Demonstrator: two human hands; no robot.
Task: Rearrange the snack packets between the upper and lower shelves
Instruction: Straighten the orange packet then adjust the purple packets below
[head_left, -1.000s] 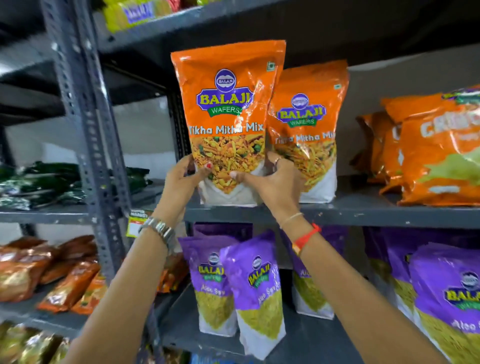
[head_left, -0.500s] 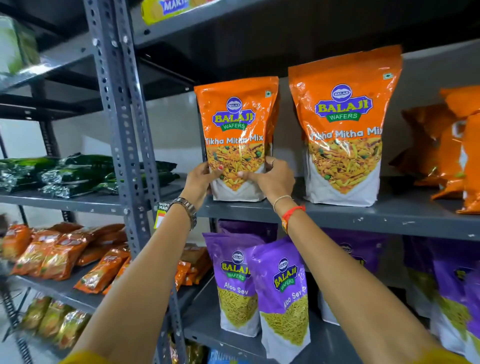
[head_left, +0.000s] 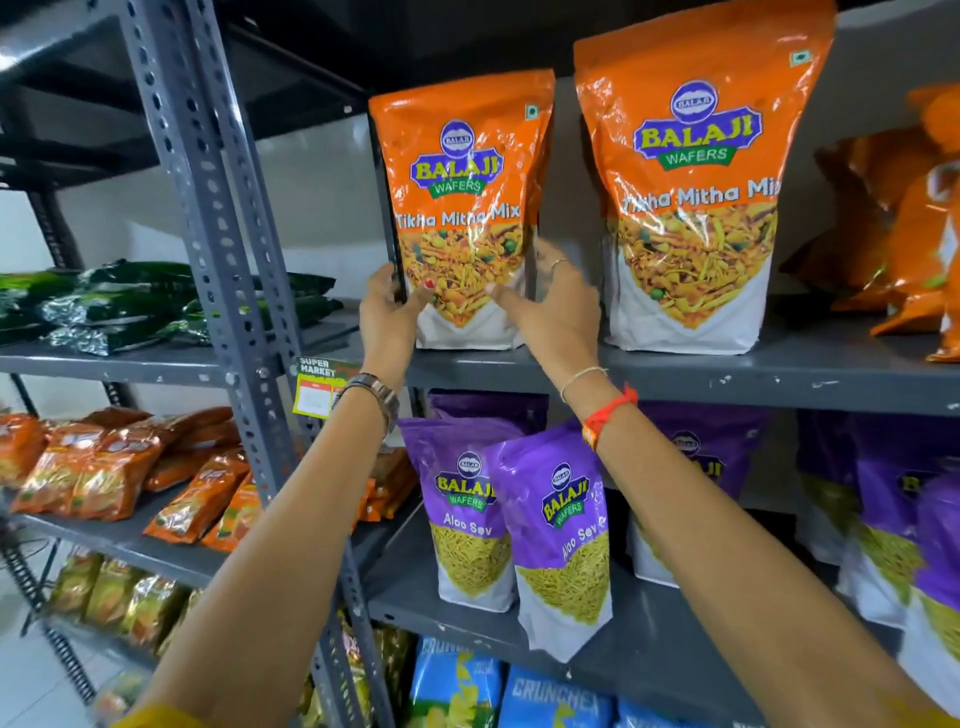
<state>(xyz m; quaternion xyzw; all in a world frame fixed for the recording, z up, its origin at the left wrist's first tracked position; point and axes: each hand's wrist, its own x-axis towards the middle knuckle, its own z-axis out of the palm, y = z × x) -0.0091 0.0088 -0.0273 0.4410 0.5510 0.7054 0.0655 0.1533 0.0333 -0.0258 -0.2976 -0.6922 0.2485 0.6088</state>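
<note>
An orange Tikha Mitha Mix packet (head_left: 462, 171) stands upright at the left end of the upper shelf (head_left: 675, 374). My left hand (head_left: 387, 317) grips its lower left edge, thumb on the front. My right hand (head_left: 556, 312) holds its lower right edge, thumb on the front and fingers spread behind. A second, identical orange packet (head_left: 696, 171) stands to the right with a gap between them. Below, on the lower shelf (head_left: 639, 639), stand purple Aloo Sev packets (head_left: 467, 499), one of them (head_left: 561, 525) leaning forward under my right wrist.
A perforated grey upright (head_left: 223, 260) rises just left of my left hand, with a price tag (head_left: 317, 387) on it. Crumpled orange bags (head_left: 904, 234) lie at the upper shelf's right. The left rack holds green packets (head_left: 130, 301) and small orange packets (head_left: 104, 467). Blue packets (head_left: 457, 686) sit lowest.
The orange packet went from in front of the second one to standing at the shelf's left end. My hands slid from its bottom up to its sides.
</note>
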